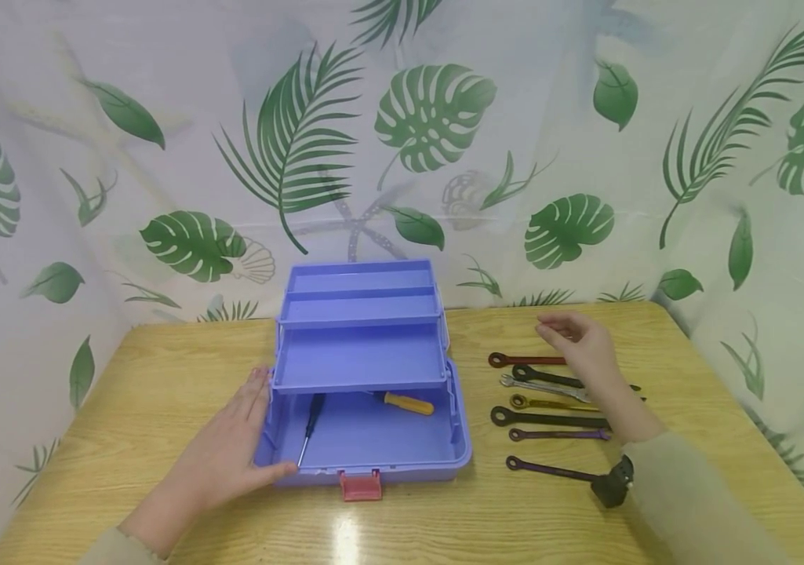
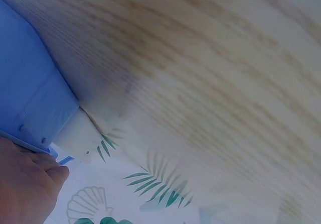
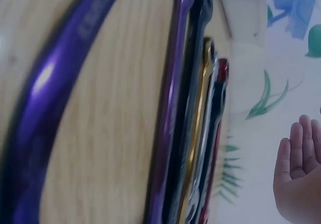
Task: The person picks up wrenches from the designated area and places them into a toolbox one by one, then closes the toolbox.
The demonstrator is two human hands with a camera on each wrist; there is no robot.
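Observation:
My left hand (image 1: 221,451) rests along the left side of a blue toolbox (image 1: 416,475), fingers straight, thumb at its front edge. The box stands unfolded, with stepped trays above its main compartment. Inside lie a black-handled screwdriver (image 1: 313,420) and a yellow-handled tool (image 1: 409,403), partly under the tray. Over the far end of a row of wrenches hovers my right hand (image 1: 588,357), holding nothing. From back to front lie a red wrench (image 1: 532,360), a black one, a silver one (image 1: 543,384), a gold one (image 1: 550,403), another black one and two purple ones (image 1: 557,435).
A red latch (image 1: 361,486) hangs at the toolbox front. The wooden table (image 1: 183,353) reaches back to a leaf-patterned cloth (image 1: 500,235). A small black device (image 1: 612,482) sits on the right wrist, hiding one end of the nearest purple wrench.

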